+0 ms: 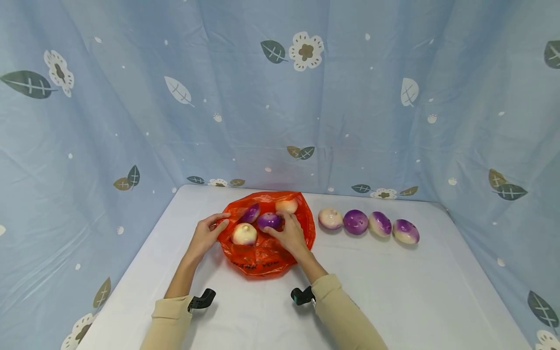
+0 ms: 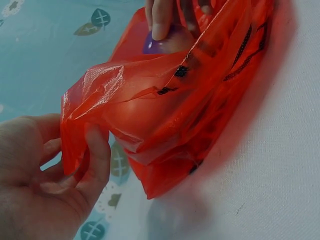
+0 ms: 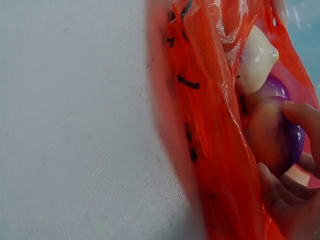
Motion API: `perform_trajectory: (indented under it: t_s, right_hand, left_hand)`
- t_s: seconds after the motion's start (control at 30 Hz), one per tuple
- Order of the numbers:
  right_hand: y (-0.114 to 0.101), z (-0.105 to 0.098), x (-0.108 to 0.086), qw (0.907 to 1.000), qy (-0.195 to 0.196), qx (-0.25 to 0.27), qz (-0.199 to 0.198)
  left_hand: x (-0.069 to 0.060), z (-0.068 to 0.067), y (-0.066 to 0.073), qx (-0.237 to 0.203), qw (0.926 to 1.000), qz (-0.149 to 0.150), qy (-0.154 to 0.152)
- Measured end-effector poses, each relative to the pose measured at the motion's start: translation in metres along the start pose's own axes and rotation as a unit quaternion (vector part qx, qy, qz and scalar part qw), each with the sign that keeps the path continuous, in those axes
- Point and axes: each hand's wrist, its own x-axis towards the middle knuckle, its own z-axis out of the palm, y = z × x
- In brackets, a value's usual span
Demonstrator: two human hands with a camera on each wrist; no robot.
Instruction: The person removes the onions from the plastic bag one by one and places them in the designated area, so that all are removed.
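The left hand (image 1: 207, 234) pinched the left rim of the red bag (image 1: 271, 256); the right hand (image 1: 292, 236) gripped a purple bulb (image 1: 268, 221) inside it. This bulb lay between the hands, nearer the right, beside a white bulb (image 1: 244, 235).

Forearms (image 1: 181, 279) angled forward and inward, left grip (image 1: 207, 234) pinching, right grip (image 1: 289, 235) curled in a clasp.
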Motion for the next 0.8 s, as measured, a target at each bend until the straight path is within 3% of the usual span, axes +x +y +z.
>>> perform_trajectory:
  t_s: [0.53, 0.8]
  right_hand:
    - [0.010, -0.007, -0.006, 0.9995, -0.001, 0.033, 0.003]
    - [0.015, -0.011, -0.011, 0.9990, 0.006, 0.039, -0.021]
  left_hand:
    - [0.000, 0.003, 0.001, -0.002, 0.9998, 0.018, 0.003]
    - [-0.002, 0.002, 0.003, -0.006, 0.9997, 0.024, 0.001]
